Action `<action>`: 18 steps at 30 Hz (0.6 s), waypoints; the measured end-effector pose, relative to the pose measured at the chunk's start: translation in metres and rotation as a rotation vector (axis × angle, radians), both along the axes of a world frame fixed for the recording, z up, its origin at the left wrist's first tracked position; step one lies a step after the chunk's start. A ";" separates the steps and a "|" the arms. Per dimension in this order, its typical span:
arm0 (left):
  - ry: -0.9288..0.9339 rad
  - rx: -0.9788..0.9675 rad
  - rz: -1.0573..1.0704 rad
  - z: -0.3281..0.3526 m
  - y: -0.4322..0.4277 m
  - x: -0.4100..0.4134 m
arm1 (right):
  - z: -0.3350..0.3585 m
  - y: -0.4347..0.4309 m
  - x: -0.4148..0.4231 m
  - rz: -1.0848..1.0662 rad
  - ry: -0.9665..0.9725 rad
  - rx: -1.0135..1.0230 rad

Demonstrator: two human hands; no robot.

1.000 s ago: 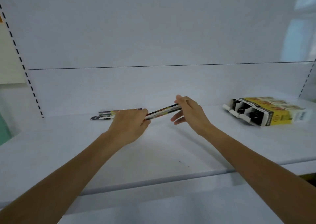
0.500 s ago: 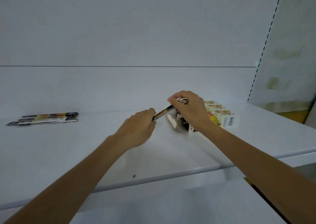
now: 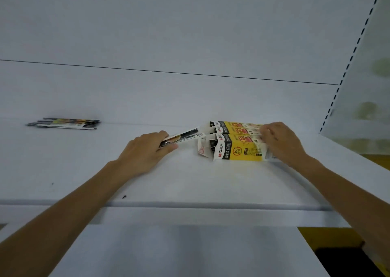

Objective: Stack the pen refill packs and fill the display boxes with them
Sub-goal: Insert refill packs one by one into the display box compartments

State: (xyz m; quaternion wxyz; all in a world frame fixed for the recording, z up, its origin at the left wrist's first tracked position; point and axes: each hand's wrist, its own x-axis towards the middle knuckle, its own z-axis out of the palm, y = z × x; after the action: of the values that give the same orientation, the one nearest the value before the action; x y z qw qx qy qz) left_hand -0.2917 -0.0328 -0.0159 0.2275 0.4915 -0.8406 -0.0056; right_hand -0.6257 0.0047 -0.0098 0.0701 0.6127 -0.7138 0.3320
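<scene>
Status: both hands at the display boxes (image 3: 237, 144), right of centre on the white shelf (image 3: 190, 183).

Left hand (image 3: 147, 152): fingers and thumb curled round the near end of a thin bundle of pen refill packs (image 3: 182, 137). How many packs are in the bundle can't be told. The bundle runs up and to the right, tilted slightly, and its far tip is at the open left end of the boxes, touching or just inside the rear one; which of the two is unclear.

Right hand (image 3: 282, 143): fingers bent over the top right end of the boxes, gripping them there. The fingertips are blurred, so exact contact is hard to read.

Boxes: two of them, yellow and black, lying flat side by side and touching, with the long axis left to right. White end flaps (image 3: 202, 149) are folded open on the left. Contents are dark and can't be read.

Loose packs (image 3: 65, 123): a small flat pile further back on the left of the same shelf, well apart from the boxes and from both hands.

Back panel (image 3: 190, 34) is plain white, with one thin horizontal seam. Slotted upright (image 3: 348, 65) runs along the right edge.
</scene>
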 end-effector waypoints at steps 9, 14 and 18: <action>0.011 0.060 -0.064 -0.001 -0.013 -0.022 | -0.014 -0.001 -0.003 -0.071 0.334 -0.027; -0.003 0.083 -0.073 -0.005 -0.020 -0.026 | -0.017 -0.003 -0.004 -0.063 0.333 -0.086; -0.024 0.107 -0.108 -0.010 -0.024 -0.025 | -0.019 -0.005 -0.004 -0.078 0.336 -0.108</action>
State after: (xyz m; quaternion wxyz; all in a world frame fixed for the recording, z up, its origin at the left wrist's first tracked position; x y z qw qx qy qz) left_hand -0.3169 -0.0572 -0.0258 0.1902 0.4571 -0.8670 -0.0569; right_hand -0.6299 -0.0004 -0.0285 0.2340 0.6266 -0.6965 0.2598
